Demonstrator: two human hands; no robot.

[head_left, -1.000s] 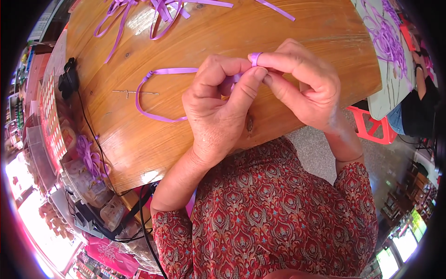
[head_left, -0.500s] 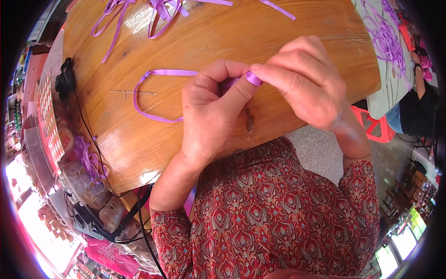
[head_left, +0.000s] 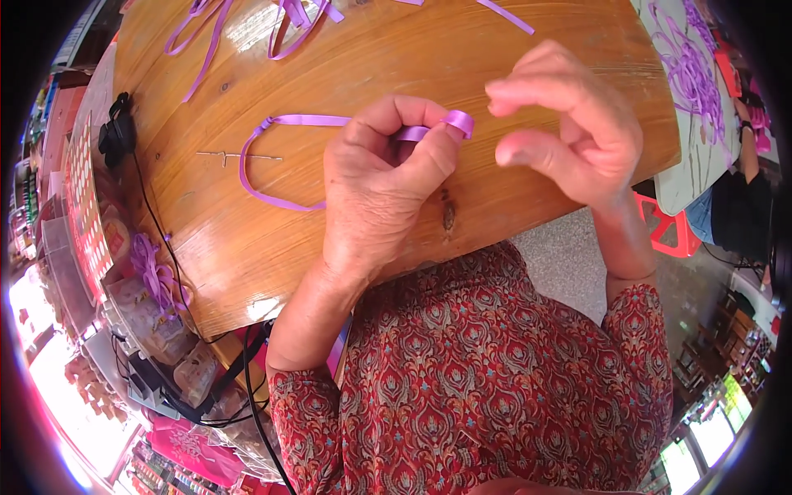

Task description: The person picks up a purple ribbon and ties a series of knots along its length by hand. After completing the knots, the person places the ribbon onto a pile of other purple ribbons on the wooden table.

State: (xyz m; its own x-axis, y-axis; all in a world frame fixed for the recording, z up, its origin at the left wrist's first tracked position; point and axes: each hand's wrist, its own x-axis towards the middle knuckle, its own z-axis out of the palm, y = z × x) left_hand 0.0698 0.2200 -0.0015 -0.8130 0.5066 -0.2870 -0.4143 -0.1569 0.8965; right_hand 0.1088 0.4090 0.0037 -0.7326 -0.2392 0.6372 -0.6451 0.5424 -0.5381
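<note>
Clear plastic packets (head_left: 157,326) crowd the table's (head_left: 528,74) left edge.

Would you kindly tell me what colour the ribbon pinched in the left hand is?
The ribbon in the left hand is light purple, clearest in the head view.

Bright daylight; glare on the table (head_left: 247,33); fisheye-bent, dark rim.

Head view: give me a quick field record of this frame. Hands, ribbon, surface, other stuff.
left hand: pinches the purple ribbon, a small fold at the fingertips
right hand: open, apart from the ribbon, fingers curled
ribbon: trails left from the left hand in a loop on the wooden table
thin metal wire: lies on the table beside the loop
loose purple ribbons: far edge of the table
</note>
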